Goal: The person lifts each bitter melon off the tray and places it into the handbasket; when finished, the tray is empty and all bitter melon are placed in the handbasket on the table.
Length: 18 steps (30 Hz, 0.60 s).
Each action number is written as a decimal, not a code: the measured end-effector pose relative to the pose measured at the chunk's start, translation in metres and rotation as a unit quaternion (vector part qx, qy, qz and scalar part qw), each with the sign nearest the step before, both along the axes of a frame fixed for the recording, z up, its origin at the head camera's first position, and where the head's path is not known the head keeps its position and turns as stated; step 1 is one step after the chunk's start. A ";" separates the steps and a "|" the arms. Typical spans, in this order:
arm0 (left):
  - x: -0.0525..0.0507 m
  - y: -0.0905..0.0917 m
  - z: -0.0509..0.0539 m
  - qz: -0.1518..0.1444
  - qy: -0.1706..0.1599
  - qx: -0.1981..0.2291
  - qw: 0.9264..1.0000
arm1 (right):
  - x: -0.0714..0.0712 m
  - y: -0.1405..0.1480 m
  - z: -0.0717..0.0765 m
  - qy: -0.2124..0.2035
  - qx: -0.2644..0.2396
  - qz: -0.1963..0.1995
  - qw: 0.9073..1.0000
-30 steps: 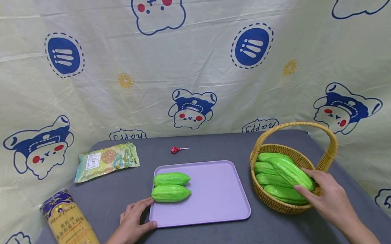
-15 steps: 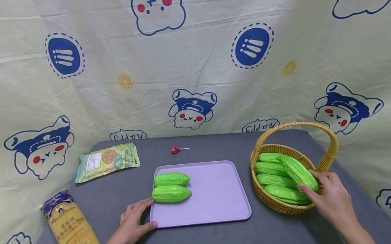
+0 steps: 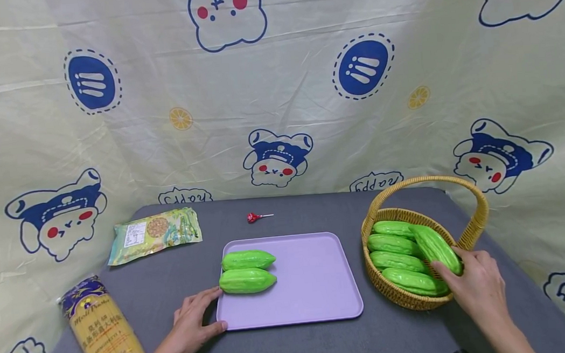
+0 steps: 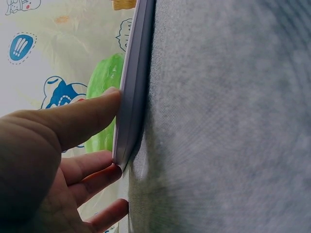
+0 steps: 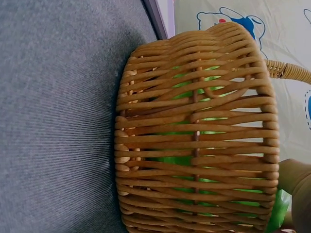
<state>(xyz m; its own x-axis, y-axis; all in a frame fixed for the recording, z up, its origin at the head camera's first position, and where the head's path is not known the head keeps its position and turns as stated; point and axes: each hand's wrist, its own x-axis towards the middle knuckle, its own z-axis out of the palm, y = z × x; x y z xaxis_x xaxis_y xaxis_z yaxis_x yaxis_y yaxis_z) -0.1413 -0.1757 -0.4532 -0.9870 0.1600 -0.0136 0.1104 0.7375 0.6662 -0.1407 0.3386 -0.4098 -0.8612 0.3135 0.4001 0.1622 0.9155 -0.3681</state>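
A lilac tray [image 3: 313,277] bears two ridged green gourds, one [image 3: 248,281] nearer me and one [image 3: 247,260] behind it, side by side at its left end. My left hand [image 3: 191,320] touches the tray's near left corner with thumb and fingertips, its fingers fairly straight. At the right, a wicker basket [image 3: 391,291] with a tall handle holds several more green gourds. My right hand [image 3: 478,283] pinches the near end of the topmost gourd [image 3: 435,248], which slants across the others. In the right wrist view the basket wall hides most of the hand.
A yellow pasta packet [image 3: 105,333] lies at the left, partly behind my left forearm. Behind it is a green snack packet [image 3: 157,234]. A red lollipop [image 3: 252,217] lies beyond the tray. The basket's handle [image 3: 428,179] arches high, and a patterned cloth hangs behind the table.
My right hand has shifted the topmost gourd rightward within the basket, turning it steeper and uncovering more of the gourds at left. My left hand and the tray have stayed put.
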 end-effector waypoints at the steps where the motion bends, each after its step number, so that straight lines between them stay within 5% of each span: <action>1: 0.000 0.000 0.000 0.000 0.000 0.001 1.000 | -0.001 0.000 -0.001 -0.004 0.000 -0.003 1.000; 18: 0.000 0.001 -0.001 0.001 0.004 0.002 1.000 | -0.009 0.002 -0.006 -0.041 0.019 -0.015 0.999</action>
